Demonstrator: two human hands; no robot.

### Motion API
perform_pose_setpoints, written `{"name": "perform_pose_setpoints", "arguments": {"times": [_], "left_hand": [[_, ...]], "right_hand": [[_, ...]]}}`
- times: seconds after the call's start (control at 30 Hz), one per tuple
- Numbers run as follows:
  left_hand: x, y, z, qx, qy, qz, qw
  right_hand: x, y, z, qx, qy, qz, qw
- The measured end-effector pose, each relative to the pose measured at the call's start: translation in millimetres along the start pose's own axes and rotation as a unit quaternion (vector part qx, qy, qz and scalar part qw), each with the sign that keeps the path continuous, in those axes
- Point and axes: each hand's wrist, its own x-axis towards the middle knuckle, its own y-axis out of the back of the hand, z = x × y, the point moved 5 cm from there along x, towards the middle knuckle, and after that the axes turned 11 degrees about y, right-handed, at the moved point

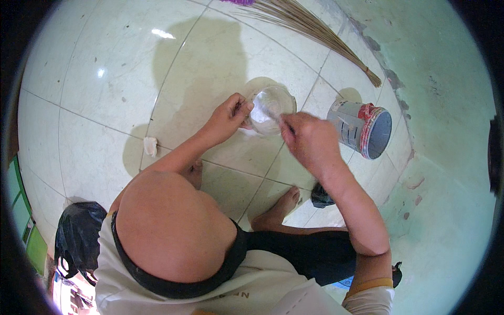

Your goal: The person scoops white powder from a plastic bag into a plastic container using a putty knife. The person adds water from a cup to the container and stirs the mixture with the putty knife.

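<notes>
A clear round container (274, 103) with something whitish inside stands in front of me over the tiled floor. My left hand (232, 114) grips its left rim, thumb on top and fingers below. My right hand (309, 136) is closed over the container's right side around a thin, blurred implement (271, 114) that reaches into it; its exact kind cannot be told. Just right of my right hand is a grey plastic bucket (348, 124) with a red-stained rim, its mouth facing right.
A stick broom (334, 43) lies at the upper right by the green wall (441, 118). A small whitish piece (150, 146) lies left on the floor. Black plastic bags are at the lower left (80, 232) and beside my foot (321, 195).
</notes>
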Motion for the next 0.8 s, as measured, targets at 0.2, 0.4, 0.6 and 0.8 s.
{"name": "perform_pose_setpoints", "arguments": {"times": [0.2, 0.4, 0.6, 0.8], "left_hand": [[-1.6, 1.4, -3.1, -0.007, -0.006, 0.002, 1.000], [-1.2, -1.4, -1.0, -0.001, -0.002, 0.004, 1.000], [1.3, -1.7, -3.8, 0.026, -0.005, 0.015, 1.000], [-0.5, 1.1, -2.0, 0.030, -0.011, 0.012, 0.999]], "right_hand": [[3.7, 11.2, 11.1, -0.031, -0.021, -0.019, 0.999], [-5.4, 0.6, -2.2, -0.019, 0.012, -0.076, 0.997], [0.3, -0.5, -5.4, -0.010, 0.034, -0.011, 0.999], [0.2, 9.9, 10.4, -0.044, -0.011, -0.048, 0.998]]}}
